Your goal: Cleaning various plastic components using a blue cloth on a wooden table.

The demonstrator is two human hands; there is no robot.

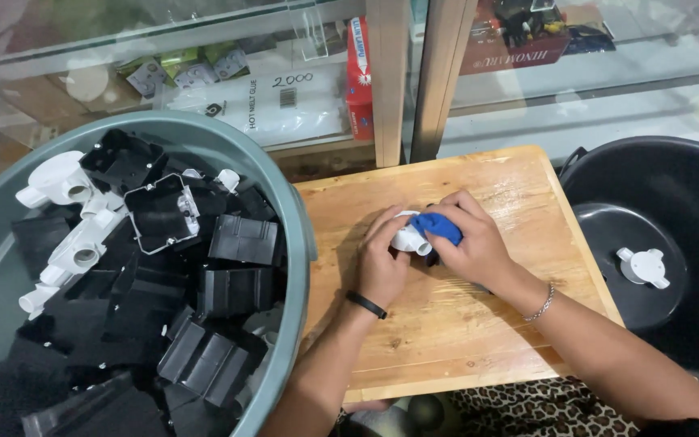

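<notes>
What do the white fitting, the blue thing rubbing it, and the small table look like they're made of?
White fitting: probably moulded plastic, smooth with a slight sheen. Blue thing: looks like soft cloth, bunched and matte under the right hand. Table: wood, visible grain, glossy varnish.

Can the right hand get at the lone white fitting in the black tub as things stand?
Probably yes. The white fitting lies alone and uncovered in the open black tub, on the right hand's side. But that hand now holds a blue cloth.

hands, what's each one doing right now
left hand: closed on white plastic round fitting
right hand: closed on blue cloth pressed against that fitting
</notes>
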